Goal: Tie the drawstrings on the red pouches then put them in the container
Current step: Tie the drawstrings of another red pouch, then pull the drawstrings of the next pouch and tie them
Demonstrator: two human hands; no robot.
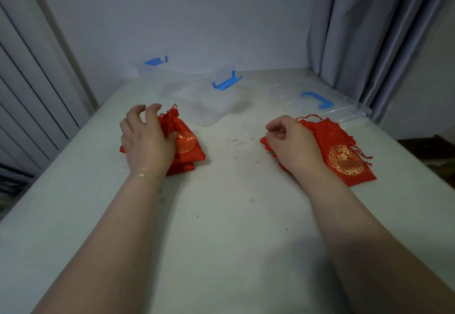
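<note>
Dim, bluish, even light; soft shadows under the forearms, wide-angle bending at edges, slight overall softness.

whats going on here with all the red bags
A person sits at a white table sorting red drawstring pouches. The left hand holds a cinched pouch on one small pile; the right hand rests curled on another pile. The clear container behind looks empty.
</note>
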